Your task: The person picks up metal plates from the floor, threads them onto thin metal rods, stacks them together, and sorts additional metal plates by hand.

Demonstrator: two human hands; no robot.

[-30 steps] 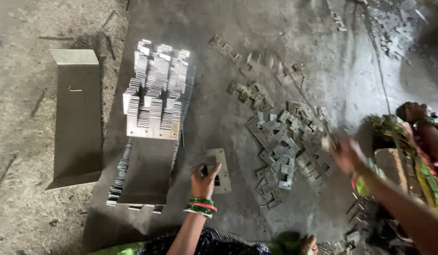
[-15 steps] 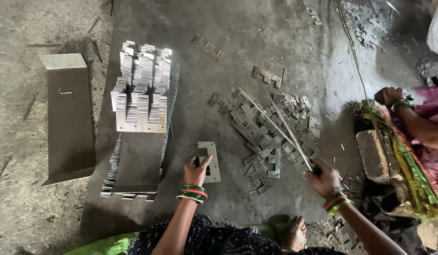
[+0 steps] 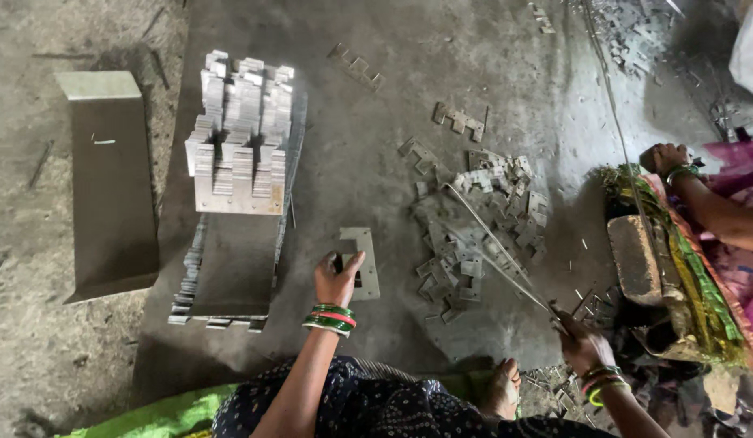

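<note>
Left hand (image 3: 337, 280) fingers pressing flat metal plate (image 3: 362, 261), right hand (image 3: 583, 342) fingers gripping thin metal strips (image 3: 494, 243)

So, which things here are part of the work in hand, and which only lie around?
In hand:
left hand on the flat metal plate
right hand holding thin metal strips
loose stamped pieces

Lying about:
stacked stampings
grey metal channel
another person's hand
brick

Stacked metal stampings (image 3: 240, 138) are sitting far left on a sloped sheet (image 3: 230, 259), a flat plate (image 3: 362, 261) is lying just right of it under the left hand (image 3: 337, 280), loose pieces (image 3: 482, 227) are spreading further right, thin rods (image 3: 498, 247) are lying across them into the right hand (image 3: 583, 345).
</note>
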